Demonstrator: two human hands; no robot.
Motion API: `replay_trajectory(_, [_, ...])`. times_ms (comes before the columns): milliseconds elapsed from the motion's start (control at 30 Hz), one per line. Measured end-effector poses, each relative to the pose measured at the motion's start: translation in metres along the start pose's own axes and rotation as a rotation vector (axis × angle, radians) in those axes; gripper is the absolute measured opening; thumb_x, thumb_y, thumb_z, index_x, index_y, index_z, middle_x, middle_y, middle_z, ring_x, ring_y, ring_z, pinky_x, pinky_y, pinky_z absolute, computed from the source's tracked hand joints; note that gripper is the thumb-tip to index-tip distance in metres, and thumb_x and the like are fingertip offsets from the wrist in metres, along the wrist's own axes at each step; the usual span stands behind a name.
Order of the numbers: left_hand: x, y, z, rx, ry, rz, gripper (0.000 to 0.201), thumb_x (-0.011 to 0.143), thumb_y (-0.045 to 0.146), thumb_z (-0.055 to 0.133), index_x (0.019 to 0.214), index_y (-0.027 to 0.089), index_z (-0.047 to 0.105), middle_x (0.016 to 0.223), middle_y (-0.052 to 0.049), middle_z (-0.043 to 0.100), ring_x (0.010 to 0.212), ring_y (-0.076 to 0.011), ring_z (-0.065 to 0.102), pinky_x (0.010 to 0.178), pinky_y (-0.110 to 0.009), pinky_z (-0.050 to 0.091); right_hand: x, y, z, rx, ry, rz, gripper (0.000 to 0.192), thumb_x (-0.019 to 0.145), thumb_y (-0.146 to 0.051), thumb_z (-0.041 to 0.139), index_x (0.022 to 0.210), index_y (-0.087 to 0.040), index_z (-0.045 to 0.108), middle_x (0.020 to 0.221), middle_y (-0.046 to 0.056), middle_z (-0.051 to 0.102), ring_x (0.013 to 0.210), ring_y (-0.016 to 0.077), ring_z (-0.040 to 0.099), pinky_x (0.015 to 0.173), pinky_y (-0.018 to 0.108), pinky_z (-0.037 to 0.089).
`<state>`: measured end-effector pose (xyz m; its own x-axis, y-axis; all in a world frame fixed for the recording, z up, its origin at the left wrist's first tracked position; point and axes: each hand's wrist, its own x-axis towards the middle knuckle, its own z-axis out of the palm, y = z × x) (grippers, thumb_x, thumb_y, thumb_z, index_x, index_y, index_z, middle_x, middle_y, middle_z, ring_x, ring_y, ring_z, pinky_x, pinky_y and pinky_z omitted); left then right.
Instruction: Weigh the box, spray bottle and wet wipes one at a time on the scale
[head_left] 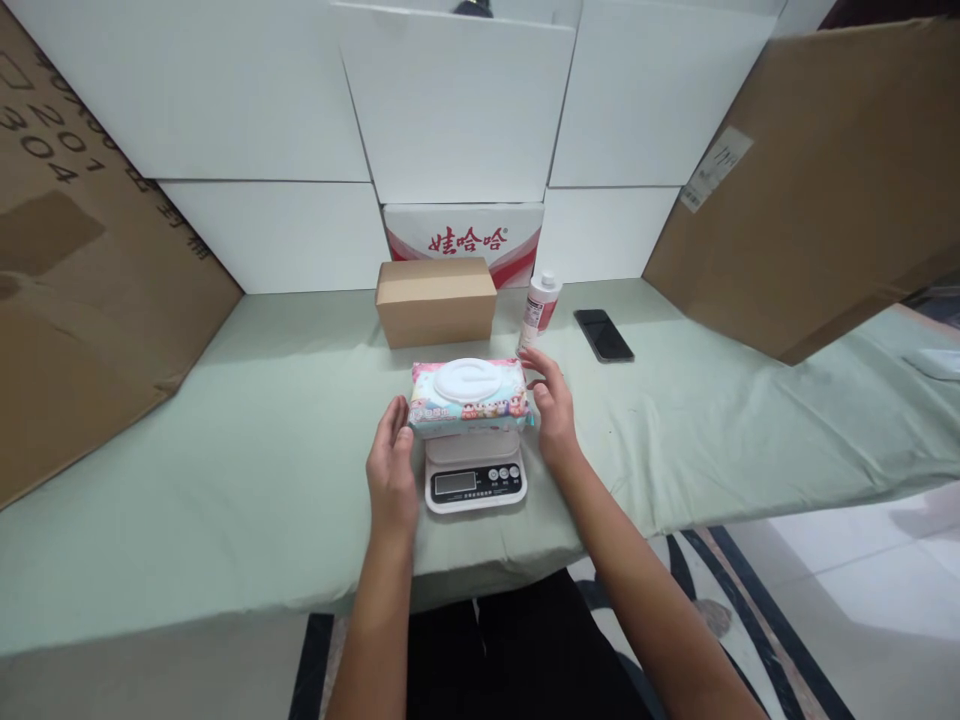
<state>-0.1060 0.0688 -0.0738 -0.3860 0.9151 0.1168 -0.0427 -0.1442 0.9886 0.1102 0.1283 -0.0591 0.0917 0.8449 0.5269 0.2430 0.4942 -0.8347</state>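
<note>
A pack of wet wipes (469, 405) with a white lid and a pink and blue printed wrapper lies flat on a white digital kitchen scale (477, 505). Its near side overhangs part of the platform, while the scale's display and buttons face me. At the pack's left end is my left hand (391, 465), fingers extended and close against the wrapper; contact is hard to make out. My right hand (553, 405) is beside the right end, its fingers apart and slightly bent, with the fingertips near the wrapper's edge.
Behind the pack stand a brown cardboard box (436, 310) and a white bottle (540, 305) with a red label. A black phone (604, 335) lies to the right. Large cartons (97, 260) flank the green cloth-covered table (285, 450), and white panels (457, 110) close the back.
</note>
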Motion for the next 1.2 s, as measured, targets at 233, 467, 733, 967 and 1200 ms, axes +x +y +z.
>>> replay_trajectory(233, [-0.002, 0.003, 0.0, -0.003, -0.02, -0.014, 0.073, 0.095, 0.061, 0.061, 0.153, 0.017, 0.057, 0.163, -0.015, 0.053, 0.156, -0.0317, 0.046, 0.128, -0.04, 0.044, -0.001, -0.001, -0.002, 0.002, -0.074, -0.036, 0.063, 0.101, -0.065, 0.049, 0.147, -0.024, 0.057, 0.149, 0.014, 0.061, 0.131, 0.0321, 0.06, 0.098, 0.045, 0.053])
replay_trajectory(467, [-0.003, 0.0, -0.002, 0.056, -0.113, 0.054, 0.064, 0.099, 0.059, 0.058, 0.151, 0.021, 0.06, 0.158, -0.009, 0.06, 0.154, -0.0288, 0.049, 0.132, -0.039, 0.036, 0.0, -0.003, -0.003, -0.187, -0.153, -0.043, 0.073, 0.095, -0.071, 0.055, 0.15, -0.023, 0.057, 0.142, 0.014, 0.065, 0.13, 0.0364, 0.055, 0.107, 0.056, 0.049])
replay_trajectory(733, [-0.005, 0.003, 0.001, 0.033, -0.133, 0.055, 0.069, 0.097, 0.059, 0.06, 0.153, 0.019, 0.058, 0.157, -0.012, 0.06, 0.151, -0.0316, 0.052, 0.132, -0.042, 0.036, 0.001, -0.004, 0.0, -0.208, -0.223, -0.092, 0.079, 0.094, -0.069, 0.063, 0.155, -0.02, 0.048, 0.144, 0.018, 0.059, 0.134, 0.0364, 0.057, 0.115, 0.055, 0.048])
replay_trajectory(967, [-0.004, 0.005, 0.001, 0.041, -0.167, 0.081, 0.073, 0.096, 0.06, 0.062, 0.156, 0.019, 0.055, 0.157, -0.013, 0.06, 0.153, -0.0322, 0.05, 0.131, -0.043, 0.036, 0.001, 0.0, 0.005, -0.208, -0.187, -0.152, 0.077, 0.091, -0.07, 0.067, 0.148, -0.02, 0.053, 0.135, 0.018, 0.061, 0.128, 0.0363, 0.061, 0.111, 0.055, 0.052])
replay_trajectory(1200, [-0.008, 0.017, 0.005, 0.068, -0.232, 0.141, 0.072, 0.097, 0.059, 0.06, 0.157, 0.018, 0.053, 0.156, -0.012, 0.061, 0.152, -0.0335, 0.051, 0.128, -0.046, 0.043, -0.01, -0.018, -0.015, -0.216, -0.064, -0.233, 0.063, 0.094, -0.063, 0.067, 0.141, -0.022, 0.059, 0.134, 0.016, 0.064, 0.126, 0.0345, 0.063, 0.107, 0.053, 0.053])
